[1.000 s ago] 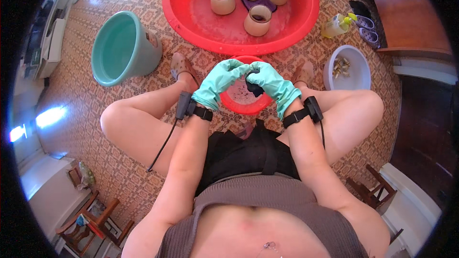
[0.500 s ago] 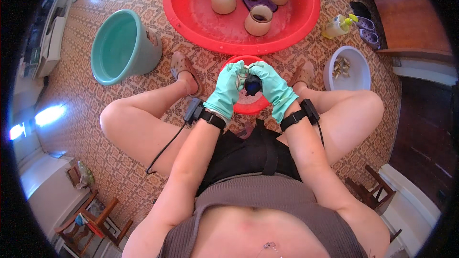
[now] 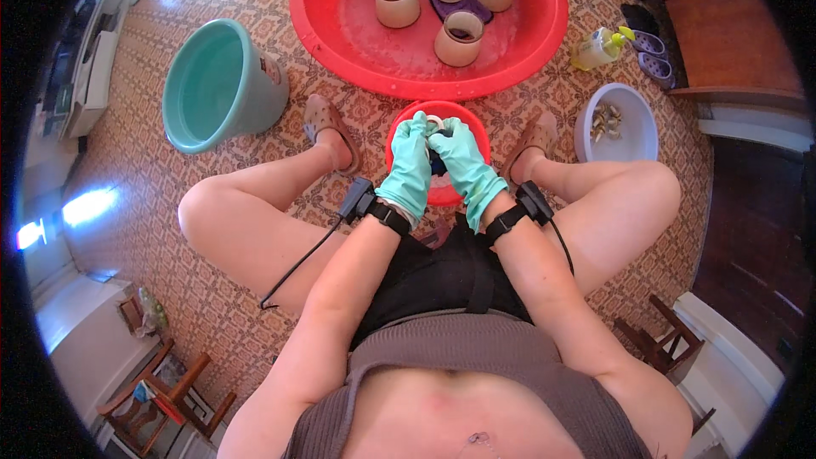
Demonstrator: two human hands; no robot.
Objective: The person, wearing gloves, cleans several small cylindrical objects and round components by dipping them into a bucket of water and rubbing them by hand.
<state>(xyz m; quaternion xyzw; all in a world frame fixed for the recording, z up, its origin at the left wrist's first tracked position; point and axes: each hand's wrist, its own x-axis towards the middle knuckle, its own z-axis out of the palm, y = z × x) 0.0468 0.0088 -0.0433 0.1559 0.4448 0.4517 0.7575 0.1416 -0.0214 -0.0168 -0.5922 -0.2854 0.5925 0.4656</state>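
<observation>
Both my hands wear mint-green rubber gloves and meet over a small red bucket [image 3: 393,138] between my feet. My left hand [image 3: 410,166] is closed, its fingertips gripping a small pale ring-shaped piece [image 3: 435,121]. My right hand [image 3: 464,161] is closed beside it, pressing a dark cloth [image 3: 438,162] against the piece. Gloves cover most of the cloth and the lower part of the piece, so its full shape is hidden.
Ahead, a large red basin [image 3: 365,68] holds several beige cup-shaped lampshades [image 3: 397,2] and a purple cloth [image 3: 476,13]. A teal bucket of water [image 3: 208,85] stands left. At right are a lavender bowl [image 3: 633,149] of small gold-coloured pieces, a pump bottle [image 3: 597,51] and clogs [image 3: 653,58].
My hands have come closer together and rotated, with the right moving slightly left and down. The dark cloth is now mostly hidden between them, and the pale ring shows more plainly.
</observation>
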